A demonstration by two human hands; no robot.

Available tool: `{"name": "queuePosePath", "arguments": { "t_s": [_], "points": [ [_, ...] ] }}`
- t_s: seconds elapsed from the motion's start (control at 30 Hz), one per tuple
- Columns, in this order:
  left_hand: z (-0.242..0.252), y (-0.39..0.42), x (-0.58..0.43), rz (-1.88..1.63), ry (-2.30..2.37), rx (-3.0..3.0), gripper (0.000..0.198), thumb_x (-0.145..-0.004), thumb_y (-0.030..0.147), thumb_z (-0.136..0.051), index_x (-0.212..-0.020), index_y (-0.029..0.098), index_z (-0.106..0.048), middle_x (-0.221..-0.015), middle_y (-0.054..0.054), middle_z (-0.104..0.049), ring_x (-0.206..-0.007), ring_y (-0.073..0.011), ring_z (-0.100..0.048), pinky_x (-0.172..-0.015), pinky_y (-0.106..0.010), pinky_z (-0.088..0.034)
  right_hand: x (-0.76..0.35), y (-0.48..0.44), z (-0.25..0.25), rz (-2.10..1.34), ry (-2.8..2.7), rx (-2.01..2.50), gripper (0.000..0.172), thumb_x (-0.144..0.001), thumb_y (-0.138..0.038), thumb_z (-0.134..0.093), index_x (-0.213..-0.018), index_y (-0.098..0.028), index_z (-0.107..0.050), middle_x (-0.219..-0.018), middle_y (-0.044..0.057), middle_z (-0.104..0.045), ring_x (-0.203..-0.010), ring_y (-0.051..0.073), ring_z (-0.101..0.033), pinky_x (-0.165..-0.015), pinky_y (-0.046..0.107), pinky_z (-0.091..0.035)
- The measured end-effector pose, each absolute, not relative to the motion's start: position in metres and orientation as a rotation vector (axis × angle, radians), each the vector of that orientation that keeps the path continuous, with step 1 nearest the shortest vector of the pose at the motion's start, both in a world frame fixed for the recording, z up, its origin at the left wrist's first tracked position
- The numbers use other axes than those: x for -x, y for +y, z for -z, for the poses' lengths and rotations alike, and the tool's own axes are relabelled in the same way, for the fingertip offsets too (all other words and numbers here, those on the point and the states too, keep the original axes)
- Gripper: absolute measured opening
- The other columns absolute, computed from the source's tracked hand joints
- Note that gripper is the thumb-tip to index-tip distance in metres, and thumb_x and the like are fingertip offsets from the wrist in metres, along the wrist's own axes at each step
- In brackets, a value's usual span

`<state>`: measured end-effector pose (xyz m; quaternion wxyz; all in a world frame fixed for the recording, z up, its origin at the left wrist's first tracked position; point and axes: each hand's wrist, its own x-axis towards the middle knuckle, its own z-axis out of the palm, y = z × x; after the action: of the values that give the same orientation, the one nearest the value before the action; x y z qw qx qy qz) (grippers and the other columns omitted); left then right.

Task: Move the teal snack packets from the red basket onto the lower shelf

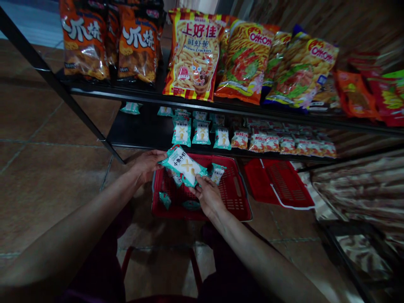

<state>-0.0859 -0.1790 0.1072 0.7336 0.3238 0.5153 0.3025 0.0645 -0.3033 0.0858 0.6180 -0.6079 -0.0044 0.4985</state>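
Note:
Between my two hands is a small teal and white snack packet [184, 165], its printed side facing up. My left hand [150, 163] pinches its upper left corner. At the packet's lower right edge, my right hand [208, 194] grips it with thumb and fingers. Directly below is a red plastic basket [236, 189] on the floor, with several similar packets inside; one teal packet [217, 174] leans at its right side. On the lower shelf [139, 126], just beyond the basket, stand more teal packets [202, 131] in short rows.
Large snack bags, among them a prawn cracker bag [195, 54], fill the upper shelf [142, 90] above my hands. Red-and-white packets [263, 140] line the lower shelf's right. A second red basket [284, 183] sits at right. A black shelf post [63, 90] slants down on the left.

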Motion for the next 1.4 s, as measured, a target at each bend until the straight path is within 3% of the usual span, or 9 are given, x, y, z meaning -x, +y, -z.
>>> {"name": "queuePosePath", "arguments": {
  "t_s": [0.17, 0.33, 0.5, 0.7, 0.93, 1.13, 1.2, 1.3, 1.4],
  "points": [
    [-0.091, -0.176, 0.088, -0.893, 1.209, -0.987, 0.009, -0.063, 0.012, -0.059, -0.055, 0.015, -0.056, -0.056, 0.002, -0.056, -0.057, -0.0089, -0.049, -0.060, -0.022, -0.039, -0.042, -0.312, -0.078, -1.265, -0.075, 1.472, 0.047, -0.044, -0.040, -0.083, -0.062, -0.018, -0.045, -0.050, -0.007, -0.056, -0.047, 0.008, -0.055, -0.042, 0.017, -0.044],
    [-0.084, -0.168, 0.096, -0.927, 1.345, -1.330, 0.011, -0.065, 0.011, -0.056, -0.057, 0.017, -0.058, -0.058, 0.001, -0.057, -0.062, -0.0124, -0.052, -0.061, -0.024, -0.039, -0.022, -0.316, -0.072, -1.407, -0.066, 1.414, 0.050, -0.042, -0.042, -0.084, -0.066, -0.018, -0.047, -0.056, -0.005, -0.061, -0.053, 0.010, -0.061, -0.053, 0.021, -0.052],
    [-0.094, -0.172, 0.097, -0.963, 1.205, -0.873, 0.003, -0.068, 0.018, -0.063, -0.066, 0.016, -0.061, -0.063, 0.000, -0.061, -0.060, -0.0109, -0.054, -0.063, -0.024, -0.042, -0.012, -0.308, -0.068, -1.403, 0.003, 1.360, 0.052, -0.039, -0.036, -0.086, -0.065, -0.019, -0.045, -0.053, -0.007, -0.061, -0.054, 0.010, -0.062, -0.060, 0.024, -0.055],
    [-0.103, -0.180, 0.103, -0.923, 1.066, -0.414, 0.013, -0.066, 0.018, -0.069, -0.074, 0.015, -0.059, -0.072, -0.002, -0.065, -0.067, -0.0109, -0.059, -0.070, -0.024, -0.045, -0.004, -0.294, -0.063, -1.393, 0.018, 1.326, 0.051, -0.038, -0.032, -0.087, -0.068, -0.020, -0.048, -0.056, -0.007, -0.063, -0.057, 0.010, -0.063, -0.064, 0.025, -0.056],
    [-0.095, -0.183, 0.119, -0.752, 1.130, -0.482, 0.039, -0.063, 0.027, -0.073, -0.099, 0.020, -0.059, -0.094, -0.005, -0.068, -0.068, -0.0138, -0.062, -0.062, -0.028, -0.047, 0.008, -0.273, -0.060, -1.383, -0.041, 1.288, 0.050, -0.040, -0.033, -0.087, -0.070, -0.019, -0.050, -0.059, -0.006, -0.064, -0.057, 0.010, -0.063, -0.063, 0.023, -0.054],
    [-0.079, -0.180, 0.118, -0.910, 1.142, -0.582, 0.050, -0.062, 0.021, -0.072, -0.108, 0.025, -0.054, -0.092, -0.003, -0.068, -0.076, -0.0163, -0.065, -0.064, -0.028, -0.051, 0.016, -0.264, -0.051, -1.447, -0.062, 1.297, 0.045, -0.043, -0.031, -0.086, -0.065, -0.019, -0.048, -0.061, -0.004, -0.065, -0.062, 0.012, -0.065, -0.064, 0.023, -0.053],
    [-0.070, -0.173, 0.117, -0.972, 1.123, -0.619, 0.051, -0.062, 0.021, -0.072, -0.109, 0.025, -0.055, -0.092, -0.003, -0.068, -0.077, -0.0169, -0.065, -0.066, -0.029, -0.052, 0.014, -0.259, -0.048, -1.424, -0.102, 1.337, 0.041, -0.047, -0.031, -0.084, -0.073, -0.019, -0.054, -0.070, -0.003, -0.067, -0.066, 0.012, -0.066, -0.067, 0.023, -0.053],
    [-0.058, -0.160, 0.113, -0.999, 1.082, -0.676, 0.049, -0.062, 0.022, -0.072, -0.109, 0.025, -0.056, -0.089, -0.003, -0.068, -0.075, -0.0180, -0.065, -0.067, -0.032, -0.053, 0.005, -0.245, -0.046, -1.330, -0.231, 1.416, 0.050, -0.053, -0.034, -0.081, -0.097, -0.023, -0.059, -0.086, -0.001, -0.069, -0.075, 0.013, -0.065, -0.069, 0.024, -0.053],
    [-0.050, -0.148, 0.107, -0.985, 1.115, -0.710, 0.044, -0.066, 0.020, -0.069, -0.108, 0.023, -0.056, -0.090, -0.004, -0.067, -0.074, -0.0178, -0.065, -0.067, -0.033, -0.053, -0.007, -0.228, -0.044, -1.287, -0.421, 1.433, 0.052, -0.060, -0.038, -0.075, -0.107, -0.024, -0.058, -0.097, 0.001, -0.068, -0.081, 0.013, -0.063, -0.072, 0.025, -0.051]
  ]
}}
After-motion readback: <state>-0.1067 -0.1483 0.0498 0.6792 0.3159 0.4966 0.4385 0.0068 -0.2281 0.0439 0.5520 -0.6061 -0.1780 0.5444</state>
